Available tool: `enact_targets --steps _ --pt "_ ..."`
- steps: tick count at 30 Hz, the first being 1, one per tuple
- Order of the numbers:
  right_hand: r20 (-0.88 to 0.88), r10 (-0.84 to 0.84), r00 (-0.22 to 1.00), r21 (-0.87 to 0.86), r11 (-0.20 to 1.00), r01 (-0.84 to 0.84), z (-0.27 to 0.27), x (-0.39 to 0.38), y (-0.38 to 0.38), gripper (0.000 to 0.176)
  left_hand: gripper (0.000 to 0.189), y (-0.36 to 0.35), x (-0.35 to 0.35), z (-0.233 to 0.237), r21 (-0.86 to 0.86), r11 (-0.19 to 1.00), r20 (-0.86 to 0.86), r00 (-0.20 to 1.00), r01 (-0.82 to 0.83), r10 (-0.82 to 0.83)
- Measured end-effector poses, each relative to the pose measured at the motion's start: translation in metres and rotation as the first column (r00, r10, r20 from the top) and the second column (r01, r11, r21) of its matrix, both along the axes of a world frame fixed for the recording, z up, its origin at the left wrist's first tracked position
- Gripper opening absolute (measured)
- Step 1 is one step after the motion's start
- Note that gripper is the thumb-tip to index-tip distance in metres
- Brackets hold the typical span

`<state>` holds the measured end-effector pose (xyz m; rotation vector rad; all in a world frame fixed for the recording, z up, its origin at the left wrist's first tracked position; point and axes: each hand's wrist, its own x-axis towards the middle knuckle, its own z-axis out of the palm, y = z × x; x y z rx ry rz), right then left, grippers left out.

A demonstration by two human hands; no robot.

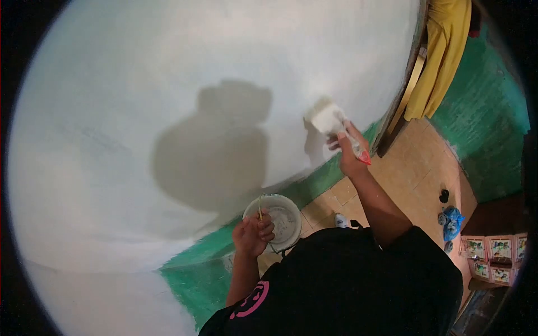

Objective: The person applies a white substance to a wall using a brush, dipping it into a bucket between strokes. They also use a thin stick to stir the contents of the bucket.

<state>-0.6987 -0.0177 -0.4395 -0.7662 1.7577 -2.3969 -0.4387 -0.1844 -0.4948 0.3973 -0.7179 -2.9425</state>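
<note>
My right hand (pixel 350 150) is wrapped round the handle of a wide paintbrush (pixel 328 119), whose handle end is red. Its pale bristles are at the wall (pixel 140 73), which is white above and green along the bottom; blur hides whether they touch. My left hand (pixel 253 234) is closed round the thin handle of a white bucket (pixel 290 205), with a yellowish grip piece showing above the fingers. Whitish paint (pixel 283 224) lies inside the bucket, partly hidden by that hand.
A yellow cloth (pixel 443 61) hangs by a wooden frame on the right. On the tiled floor (pixel 412 151) are a blue plastic bag (pixel 451 221) and a small white container (pixel 341 220). Patterned boxes or panels (pixel 496 255) stand at lower right. My shadow falls on the wall.
</note>
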Motion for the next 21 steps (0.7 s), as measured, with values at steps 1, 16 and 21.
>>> enact_targets --steps 1,16,21 --pt "-0.099 -0.025 0.995 -0.098 0.995 0.015 0.012 0.002 -0.003 0.043 0.054 -0.003 0.0 0.0 -0.02 1.0 0.005 1.0 0.015 -0.015" --pt "0.492 0.131 0.861 0.13 0.966 -0.222 -0.149 -0.07 0.052 0.031 0.045 0.044 -0.07 0.009 -0.158 0.986 0.038 0.998 0.055 -0.049" --pt "0.061 0.024 0.998 -0.126 0.992 -0.016 -0.004 -0.077 0.053 0.037 0.044 0.054 -0.08 0.015 -0.206 0.976 0.068 0.996 0.076 -0.063"
